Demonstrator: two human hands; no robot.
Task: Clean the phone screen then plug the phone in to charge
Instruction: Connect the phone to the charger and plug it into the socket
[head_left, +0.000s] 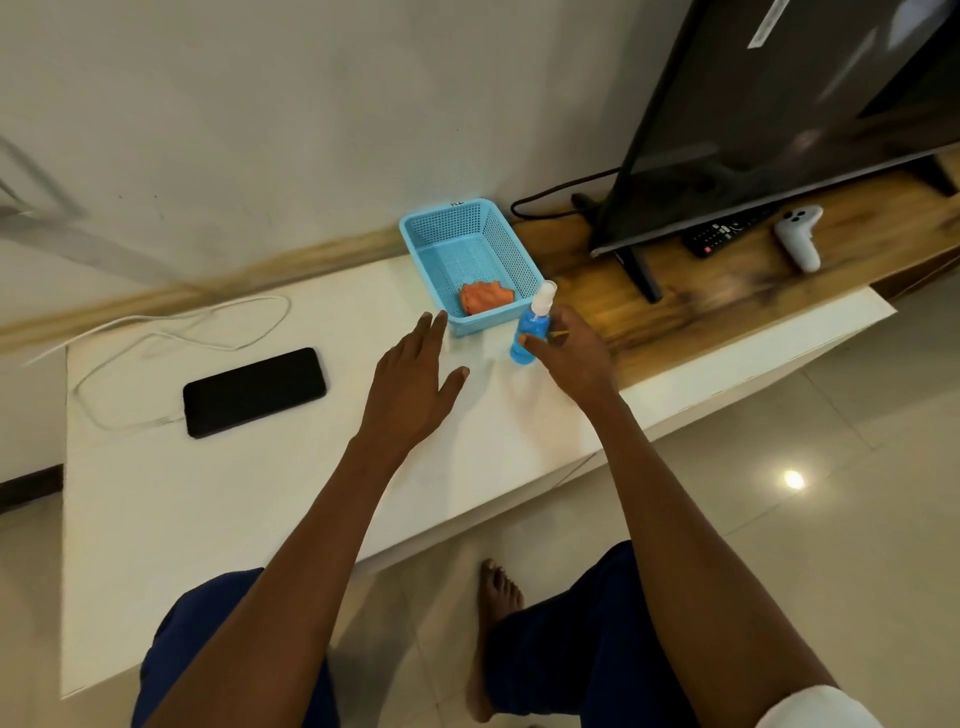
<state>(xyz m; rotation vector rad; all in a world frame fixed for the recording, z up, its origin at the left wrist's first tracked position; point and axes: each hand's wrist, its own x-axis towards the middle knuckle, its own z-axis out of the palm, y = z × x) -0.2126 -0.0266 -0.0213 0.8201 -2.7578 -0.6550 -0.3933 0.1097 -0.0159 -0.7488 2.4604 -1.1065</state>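
Phone (254, 392) face-up and dark on the white counter (260, 493), well to the left of the blue basket (470, 260), with the white charging cable (171, 332) looped just behind the phone and ending near its lower left corner; whether plugged in, impossible to tell. Orange cloth (485, 297) bunched in the basket's near right corner. Blue spray bottle (532, 330) upright just right of the basket, close to where white counter meets wood shelf. Right hand (569, 353) at the bottle, thumb against its side, fingers curling round the far side; grip apparently just forming, not yet lifting. Left hand (415, 374) open and empty, fingers spread, tips almost at the basket's near rim. Cleaning seemingly not yet begun: cloth untouched.

Risks from here: a light, tall bottle tipped by a partial grip and rolled toward the wood shelf; the light basket nudged back by the left hand reaching for the cloth; later, spray aimed straight at the phone wetting the port or cable end.
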